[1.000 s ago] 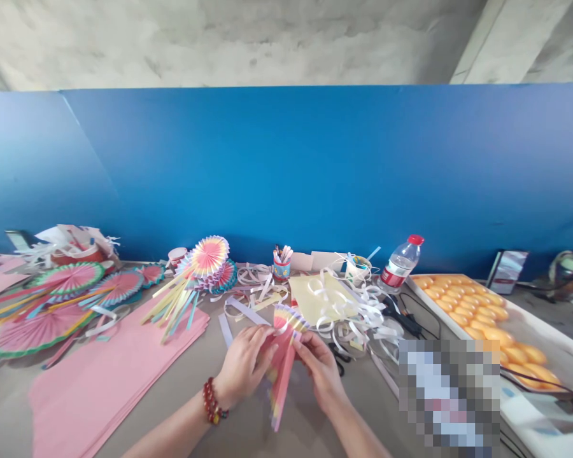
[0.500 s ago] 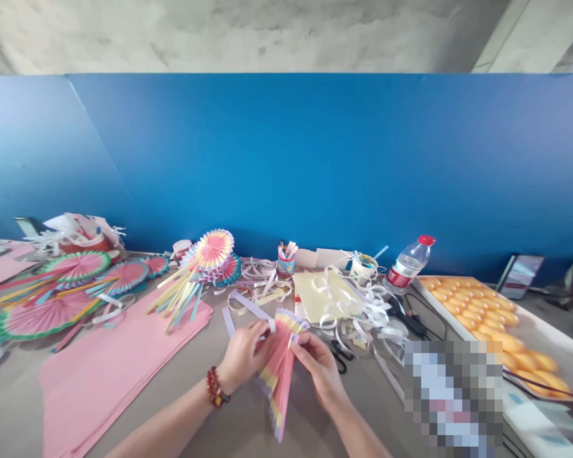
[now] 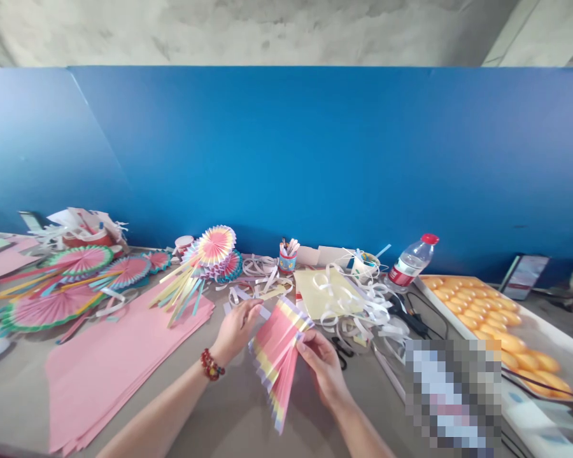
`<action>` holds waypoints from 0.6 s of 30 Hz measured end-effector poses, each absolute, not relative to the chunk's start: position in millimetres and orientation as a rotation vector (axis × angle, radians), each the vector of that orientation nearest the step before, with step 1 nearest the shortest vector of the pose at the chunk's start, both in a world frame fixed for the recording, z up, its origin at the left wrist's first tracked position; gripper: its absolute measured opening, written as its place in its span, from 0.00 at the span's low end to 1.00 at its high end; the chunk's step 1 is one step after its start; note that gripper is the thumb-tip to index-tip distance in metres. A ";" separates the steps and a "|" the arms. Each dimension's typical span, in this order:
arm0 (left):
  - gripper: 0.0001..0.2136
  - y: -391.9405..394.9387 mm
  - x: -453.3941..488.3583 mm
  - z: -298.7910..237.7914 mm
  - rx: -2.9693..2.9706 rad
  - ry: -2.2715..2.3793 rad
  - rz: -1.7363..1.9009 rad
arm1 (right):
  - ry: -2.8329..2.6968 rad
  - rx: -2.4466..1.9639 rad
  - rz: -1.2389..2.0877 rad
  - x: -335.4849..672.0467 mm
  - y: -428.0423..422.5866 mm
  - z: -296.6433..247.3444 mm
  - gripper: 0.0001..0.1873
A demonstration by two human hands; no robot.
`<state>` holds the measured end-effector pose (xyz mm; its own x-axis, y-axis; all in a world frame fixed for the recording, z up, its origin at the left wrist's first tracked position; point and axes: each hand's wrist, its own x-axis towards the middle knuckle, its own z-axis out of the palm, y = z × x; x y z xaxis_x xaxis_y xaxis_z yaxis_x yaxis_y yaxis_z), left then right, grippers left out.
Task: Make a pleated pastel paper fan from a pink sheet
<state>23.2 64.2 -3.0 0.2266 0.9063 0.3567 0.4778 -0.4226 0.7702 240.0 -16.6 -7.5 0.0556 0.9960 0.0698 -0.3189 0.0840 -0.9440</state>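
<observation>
My right hand [image 3: 323, 366] pinches the upper right edge of a pleated paper fan [image 3: 279, 343], pink with yellow and lilac bands along its borders. The fan's folds are partly spread and its narrow tip points down toward the table's front. Just left of it hovers my left hand [image 3: 236, 331], apart from the paper, with a red bead bracelet at the wrist. Its thumb and fingers are drawn together; whatever they hold, if anything, is too small to make out. Behind that hand lies a lilac paper strip [image 3: 264, 313].
Pink paper sheets [image 3: 100, 375] lie at left, with finished paper rosettes [image 3: 216, 245] beyond. Curled white strips [image 3: 358, 305] surround a pale yellow sheet [image 3: 322, 289]. A water bottle [image 3: 413, 262], black cable [image 3: 413, 321] and tray of orange domes [image 3: 480, 312] stand right.
My left hand has come off the fan and shifted up and left. The fan's left side has spread wider, while my right hand keeps its pinch.
</observation>
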 end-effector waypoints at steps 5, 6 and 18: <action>0.20 45.4 40.0 6.5 1.639 0.930 0.819 | -0.998 -0.910 1.260 241.2 -16.3 -7.7 0.12; 0.20 42.0 41.9 9.1 1.618 0.878 0.796 | -1.010 -0.909 1.258 241.4 -16.2 -7.0 0.11; 0.21 7.9 50.5 3.3 2.428 1.099 0.855 | -1.008 -0.956 1.233 241.5 -12.7 -3.3 0.11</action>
<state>50.5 7.9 3.3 0.5193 0.7640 0.3828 0.5584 -0.6425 0.5248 241.5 -12.7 -3.3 0.0572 0.9950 0.0823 -0.2782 0.0951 -0.9558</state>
